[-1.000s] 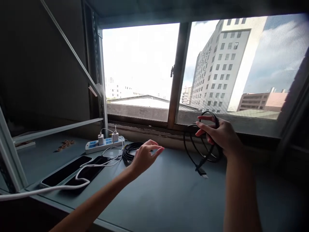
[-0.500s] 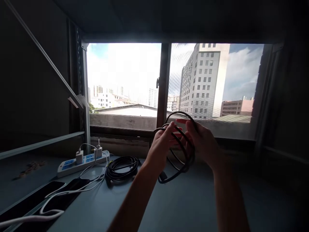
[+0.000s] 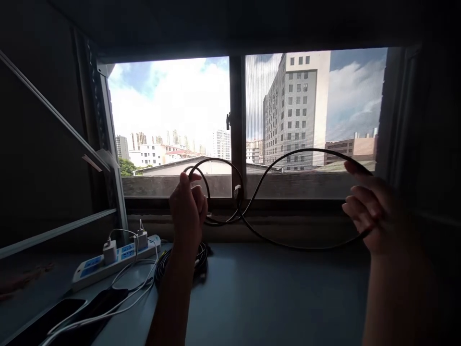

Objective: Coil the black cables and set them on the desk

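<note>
A black cable hangs in the air in front of the window, spread in loops between my two hands. At the left, my left hand pinches the cable's smaller loops between thumb and forefinger, the other fingers curled. Far to the right, my right hand is closed on the wide loop, which passes behind its fingers. A light-coloured connector dangles near where the loops cross. Behind my left forearm, a second coiled black cable lies on the table, partly hidden.
On the table, a white power strip holds two chargers with white cables. Two dark phone-like devices lie at the lower left. A metal frame stands at the left, beside the window.
My hands have moved far apart, left hand leftward and right hand rightward. The bunched cable loops are now stretched wide. The view has shifted slightly.
</note>
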`<act>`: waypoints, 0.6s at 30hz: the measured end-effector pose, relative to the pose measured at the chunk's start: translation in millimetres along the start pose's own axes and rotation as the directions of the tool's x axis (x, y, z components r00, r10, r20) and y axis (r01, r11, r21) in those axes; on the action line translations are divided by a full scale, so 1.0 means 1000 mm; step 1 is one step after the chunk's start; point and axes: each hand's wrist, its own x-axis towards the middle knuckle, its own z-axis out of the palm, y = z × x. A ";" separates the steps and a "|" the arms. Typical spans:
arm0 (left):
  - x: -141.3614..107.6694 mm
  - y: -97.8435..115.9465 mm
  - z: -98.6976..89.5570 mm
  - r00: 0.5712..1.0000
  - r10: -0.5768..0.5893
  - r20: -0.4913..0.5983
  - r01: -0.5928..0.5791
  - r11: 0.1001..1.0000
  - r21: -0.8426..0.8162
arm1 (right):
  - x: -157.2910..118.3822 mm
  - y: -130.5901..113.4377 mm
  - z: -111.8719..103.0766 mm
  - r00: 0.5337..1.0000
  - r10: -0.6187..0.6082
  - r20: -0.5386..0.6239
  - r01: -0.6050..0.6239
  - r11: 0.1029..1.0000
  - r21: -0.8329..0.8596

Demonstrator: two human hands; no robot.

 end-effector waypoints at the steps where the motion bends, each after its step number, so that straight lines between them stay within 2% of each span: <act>1: 0.003 -0.005 -0.002 0.998 0.054 -0.036 -0.053 0.998 0.046 | 0.000 -0.002 -0.004 1.000 -0.002 0.010 0.002 1.000 -0.009; 3: 0.009 -0.013 -0.007 0.987 0.151 -0.059 -0.141 0.979 0.145 | -0.001 -0.004 -0.010 0.998 -0.024 0.060 0.027 0.998 -0.051; 5: 0.014 -0.017 -0.012 0.983 0.179 -0.029 -0.169 0.963 0.209 | 0.000 -0.004 -0.014 0.993 -0.045 0.106 0.054 0.995 -0.081; 7: 0.016 -0.017 -0.016 0.990 0.139 0.009 -0.137 0.963 0.234 | 0.000 -0.004 -0.013 0.995 -0.022 0.098 0.030 0.997 -0.076; 9: 0.015 -0.014 -0.017 0.994 0.103 0.022 -0.105 0.960 0.259 | 0.000 -0.004 -0.008 0.995 0.057 0.081 -0.054 0.998 -0.042; 12: 0.013 -0.011 -0.016 0.998 0.055 0.037 -0.064 0.944 0.323 | -0.002 -0.003 0.000 0.973 0.165 0.159 -0.175 0.984 0.047; 15: 0.012 -0.013 -0.016 0.999 0.028 0.038 -0.041 0.924 0.380 | 0.000 0.001 0.002 0.951 0.121 0.284 -0.158 0.981 0.111; 18: 0.013 -0.015 -0.015 0.996 0.094 -0.012 -0.082 0.918 0.389 | 0.004 0.004 -0.002 0.944 0.092 0.318 -0.114 0.992 0.053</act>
